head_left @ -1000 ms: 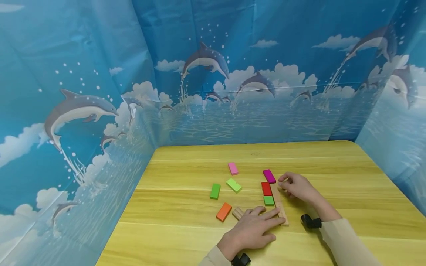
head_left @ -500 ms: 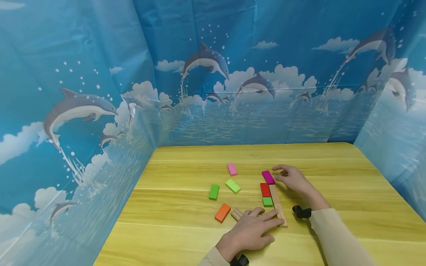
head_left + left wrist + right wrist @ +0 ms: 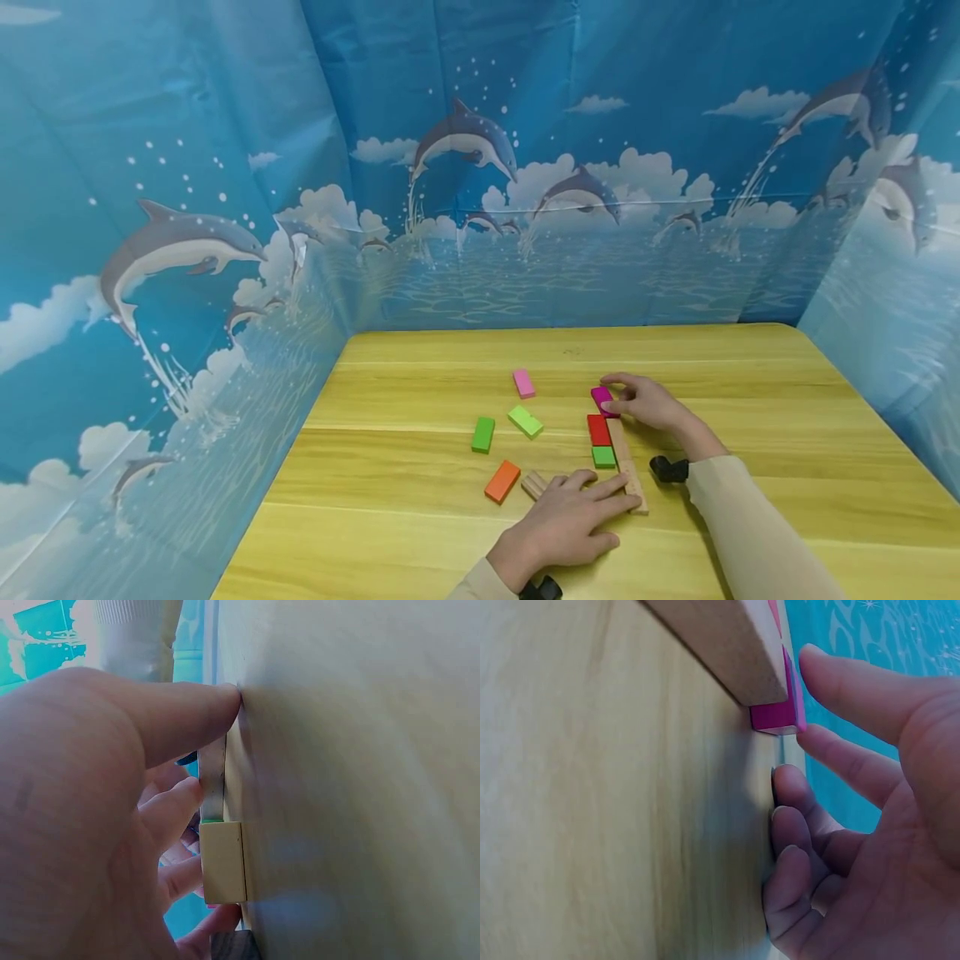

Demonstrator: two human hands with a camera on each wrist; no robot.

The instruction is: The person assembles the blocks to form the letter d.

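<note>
In the head view a magenta block (image 3: 602, 400) lies on the table beyond a red block (image 3: 598, 430). My right hand (image 3: 651, 406) reaches over the magenta block from the right, thumb and index finger spread about it. The right wrist view puts the index fingertip at the block's edge, and the thumb looks slightly apart from it. A light green-topped block (image 3: 603, 457) adjoins the red one, alongside a pale wooden strip (image 3: 619, 446) with small marks. My left hand (image 3: 562, 518), fingers outstretched, rests with its fingertips on the strip's near part.
Left of the hands lie an orange block (image 3: 502, 482), a green block (image 3: 483, 435), a lime block (image 3: 526, 422) and a pink block (image 3: 523, 383). Plain wooden pieces (image 3: 534, 484) show partly beside my left hand. A dolphin-print curtain (image 3: 480, 267) borders the table.
My right hand has moved leftward and away from me, from beside the wooden strip to over the magenta block. The left hand stays on the strip.
</note>
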